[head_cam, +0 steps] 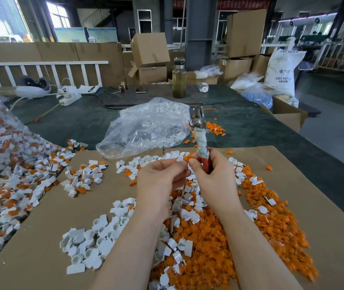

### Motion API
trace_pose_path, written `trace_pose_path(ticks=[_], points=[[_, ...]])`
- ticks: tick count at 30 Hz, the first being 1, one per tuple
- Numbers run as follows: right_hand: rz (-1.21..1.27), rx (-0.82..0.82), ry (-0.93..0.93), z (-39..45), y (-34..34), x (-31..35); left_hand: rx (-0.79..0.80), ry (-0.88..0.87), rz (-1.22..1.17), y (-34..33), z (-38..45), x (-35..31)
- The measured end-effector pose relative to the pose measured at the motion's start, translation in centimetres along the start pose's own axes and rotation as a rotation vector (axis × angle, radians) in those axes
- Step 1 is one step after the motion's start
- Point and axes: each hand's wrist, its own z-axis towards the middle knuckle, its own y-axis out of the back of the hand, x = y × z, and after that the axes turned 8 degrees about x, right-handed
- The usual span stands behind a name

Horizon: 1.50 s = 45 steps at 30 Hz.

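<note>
Right fingers (219, 162) around pliers (201, 141), orange piece (188, 158)

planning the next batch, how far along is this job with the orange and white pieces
Done: a heap of joined pieces lies at the left, seemingly white with orange fitted. In hand: the right hand grips pliers, and with the left hand pinches one orange piece. Left: big loose piles of orange pieces and white pieces on the cardboard, so much seems to remain.
</note>
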Motion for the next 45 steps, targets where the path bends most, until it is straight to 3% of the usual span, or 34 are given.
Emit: trace_pose_path(ticks=[10, 18, 32, 45], points=[[-0.041, -0.053, 0.04, -0.1, -0.5, 0.1, -0.065, -0.18, 0.193, -0.2, -0.3, 0.2], [-0.063, -0.053, 0.036, -0.1, -0.8, 0.0, -0.08, -0.197, 0.238, -0.2, -0.1, 0.3], [-0.066, 0.122, -0.044, 0.0, -0.5, 0.2, -0.138, -0.196, 0.362, 0.4, 0.2, 0.7], [0.023, 0.1, -0.122, 0.1, -0.9, 0.5, -0.184, -0.301, 0.459, 0.4, 0.3, 1.0]])
